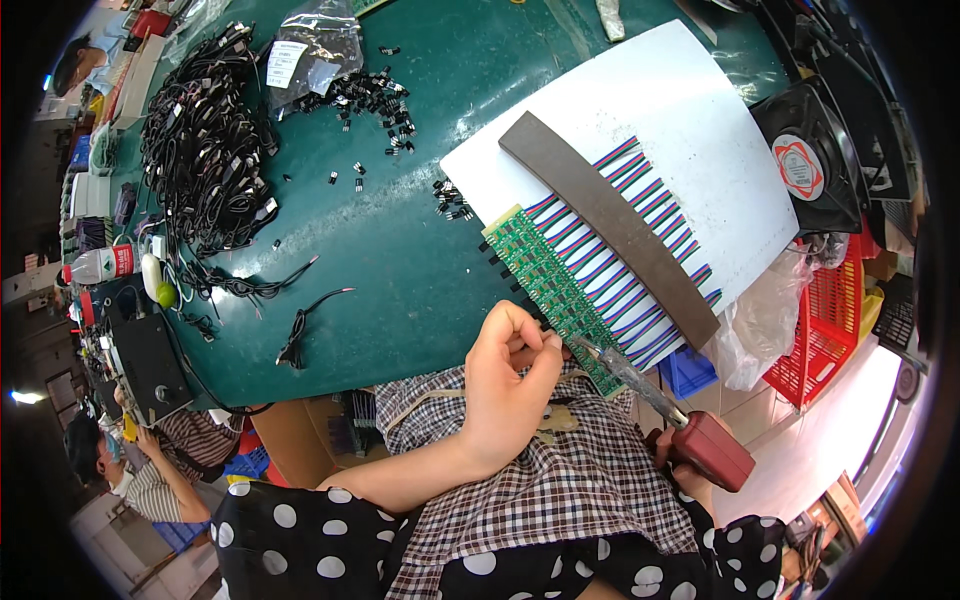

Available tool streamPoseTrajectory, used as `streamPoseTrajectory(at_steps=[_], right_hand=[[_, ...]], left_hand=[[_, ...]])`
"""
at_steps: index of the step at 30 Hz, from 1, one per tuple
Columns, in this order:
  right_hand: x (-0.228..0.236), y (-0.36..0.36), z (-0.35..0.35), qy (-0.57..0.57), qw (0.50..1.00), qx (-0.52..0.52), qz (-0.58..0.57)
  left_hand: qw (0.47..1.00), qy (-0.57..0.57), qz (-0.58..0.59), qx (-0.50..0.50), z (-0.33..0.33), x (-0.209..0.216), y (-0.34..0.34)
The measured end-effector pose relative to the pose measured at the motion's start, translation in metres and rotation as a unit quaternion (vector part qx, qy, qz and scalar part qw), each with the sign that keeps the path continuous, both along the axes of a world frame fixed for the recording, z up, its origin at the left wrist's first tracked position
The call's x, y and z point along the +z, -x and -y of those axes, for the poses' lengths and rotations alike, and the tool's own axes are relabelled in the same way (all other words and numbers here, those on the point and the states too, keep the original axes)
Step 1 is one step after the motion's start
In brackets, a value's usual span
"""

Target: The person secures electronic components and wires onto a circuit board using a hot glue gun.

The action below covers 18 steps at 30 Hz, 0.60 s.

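Note:
A green circuit board panel (545,290) lies on a white sheet (670,90), its long edge toward me. Many multicoloured ribbon wires (640,230) run from its far side beneath a dark flat bar (610,220). At the board's near edge, my left hand (505,390) is closed in a pinch; what sits between thumb and forefinger is too small to make out. Partly hidden behind the red handle, my right hand (682,468) grips a soldering iron (710,450). Its tip touches or hovers just over the board, right of my left fingertips; I cannot tell which.
Small black connectors (375,105) are scattered at the back, left of the white sheet. A heap of black cables (205,150) covers the table's left. A black fan (810,160) stands at the right, above a red basket (820,330). Another person (160,470) sits at lower left.

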State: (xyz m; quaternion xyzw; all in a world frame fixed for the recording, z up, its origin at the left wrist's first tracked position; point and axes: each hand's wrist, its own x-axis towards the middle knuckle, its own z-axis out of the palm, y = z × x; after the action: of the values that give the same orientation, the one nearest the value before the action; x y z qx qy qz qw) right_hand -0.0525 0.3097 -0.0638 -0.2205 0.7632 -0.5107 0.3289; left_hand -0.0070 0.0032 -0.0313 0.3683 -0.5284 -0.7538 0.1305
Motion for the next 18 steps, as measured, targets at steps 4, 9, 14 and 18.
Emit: streamPoseTrajectory(at_steps=[4, 9, 14, 18], right_hand=[[-0.01, -0.005, -0.013, -0.042, 0.998, 0.016, -0.038], [-0.009, -0.006, -0.009, -0.05, 0.997, 0.005, -0.061], [-0.006, -0.007, 0.002, -0.028, 0.997, -0.007, -0.072], [0.021, 0.008, 0.035, -0.01, 0.999, -0.033, -0.009]], left_hand=[[1.0, 0.003, -0.007, 0.006, 0.0, 0.0, 0.0], [1.0, 0.015, 0.002, -0.004, 0.002, -0.002, 0.001], [1.0, 0.018, 0.001, -0.01, 0.002, -0.003, 0.0], [1.0, 0.024, 0.011, -0.007, -0.002, -0.004, 0.0]])
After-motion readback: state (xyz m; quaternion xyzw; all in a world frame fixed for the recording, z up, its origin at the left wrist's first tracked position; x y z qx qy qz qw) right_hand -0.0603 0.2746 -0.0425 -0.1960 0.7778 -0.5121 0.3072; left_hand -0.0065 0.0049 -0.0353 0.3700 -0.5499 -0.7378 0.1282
